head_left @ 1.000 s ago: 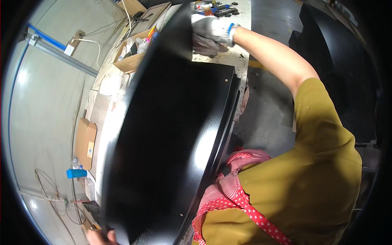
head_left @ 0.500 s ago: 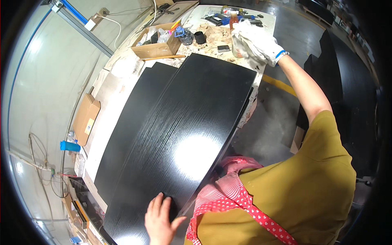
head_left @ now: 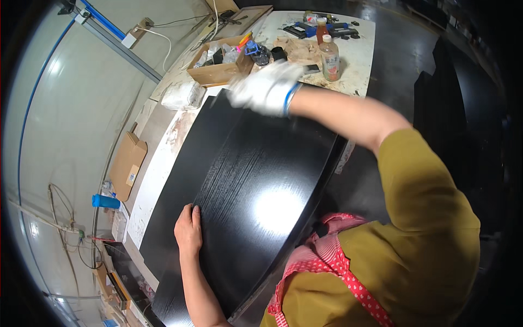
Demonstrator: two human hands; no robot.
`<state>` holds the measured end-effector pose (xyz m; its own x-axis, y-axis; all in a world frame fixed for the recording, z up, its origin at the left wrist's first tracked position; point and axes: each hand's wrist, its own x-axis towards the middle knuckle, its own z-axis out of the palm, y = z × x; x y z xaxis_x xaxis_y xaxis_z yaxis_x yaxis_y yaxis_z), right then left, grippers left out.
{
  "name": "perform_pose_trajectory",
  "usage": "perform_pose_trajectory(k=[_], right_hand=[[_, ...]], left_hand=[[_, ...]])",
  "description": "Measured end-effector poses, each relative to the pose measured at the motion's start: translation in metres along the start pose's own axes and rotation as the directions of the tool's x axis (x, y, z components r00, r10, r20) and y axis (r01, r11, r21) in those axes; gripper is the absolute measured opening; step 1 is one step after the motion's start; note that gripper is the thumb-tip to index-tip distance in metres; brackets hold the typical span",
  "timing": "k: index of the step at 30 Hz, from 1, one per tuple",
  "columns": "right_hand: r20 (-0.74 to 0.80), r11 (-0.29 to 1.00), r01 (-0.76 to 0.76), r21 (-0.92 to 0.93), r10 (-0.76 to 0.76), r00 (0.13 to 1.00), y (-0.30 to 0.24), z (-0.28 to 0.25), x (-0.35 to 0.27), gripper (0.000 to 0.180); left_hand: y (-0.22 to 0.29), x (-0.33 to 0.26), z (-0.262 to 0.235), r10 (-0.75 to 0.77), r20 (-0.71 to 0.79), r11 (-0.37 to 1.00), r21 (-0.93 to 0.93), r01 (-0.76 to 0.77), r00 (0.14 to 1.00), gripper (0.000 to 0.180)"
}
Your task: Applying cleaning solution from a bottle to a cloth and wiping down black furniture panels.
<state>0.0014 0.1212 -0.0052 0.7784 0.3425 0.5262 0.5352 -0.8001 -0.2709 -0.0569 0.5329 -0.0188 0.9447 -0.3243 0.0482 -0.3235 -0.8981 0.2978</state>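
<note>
Two dark, wood-grained panels overlap on the table, the upper panel (head_left: 245,218) lying partly over the lower panel (head_left: 177,191). My bare left hand (head_left: 189,229) rests flat near the upper panel's left edge, fingers pointing away from me. At the panels' far end is my right hand (head_left: 261,90) in a white glove with a blue cuff. It is smeared by motion, so I cannot make out its fingers or whether it holds a white cloth. Beyond it stands a clear bottle with a pale cap (head_left: 330,59), and a red-brown bottle (head_left: 321,31) behind that.
A cardboard box (head_left: 220,73) of small items stands on the white table (head_left: 357,54), beside a dark jug with a blue handle (head_left: 257,53). A white bundle (head_left: 182,96) lies left of the panels. Blue-and-black tools (head_left: 305,30) sit at the far end. More dark panels (head_left: 444,92) stand at right.
My gloved right hand has swept left from beside the bottles to the panels' far end. My left hand has slid farther up the panel and to the left.
</note>
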Motion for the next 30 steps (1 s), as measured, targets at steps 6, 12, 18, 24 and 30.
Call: perform_pose_trajectory(k=[6,12,18,24,30], right_hand=[[-0.002,0.926,0.077,-0.370,-0.084,0.996,0.057,-0.046,-0.001,0.021],[0.141,0.954,-0.227,-0.195,0.257,0.956,-0.025,-0.008,0.005,0.030],[0.187,0.954,-0.151,-0.260,0.202,0.961,-0.010,-0.007,-0.009,0.019],[0.056,0.821,-0.488,-0.297,0.525,0.849,0.016,-0.025,-0.010,0.014],[0.230,0.872,-0.430,-0.236,0.480,0.847,-0.001,-0.040,-0.009,0.014]], left_hand=[[0.021,0.011,-0.005,0.011,0.033,1.000,0.023,-0.012,0.999,0.041],[0.014,0.004,-0.003,0.005,0.020,1.000,0.003,-0.005,1.000,0.039],[0.020,0.008,-0.007,-0.014,0.021,1.000,-0.010,0.014,1.000,0.038],[0.016,0.009,-0.005,0.002,0.016,0.999,-0.033,-0.001,1.000,0.038],[0.018,0.007,-0.005,0.007,0.005,1.000,-0.007,-0.007,1.000,0.039]])
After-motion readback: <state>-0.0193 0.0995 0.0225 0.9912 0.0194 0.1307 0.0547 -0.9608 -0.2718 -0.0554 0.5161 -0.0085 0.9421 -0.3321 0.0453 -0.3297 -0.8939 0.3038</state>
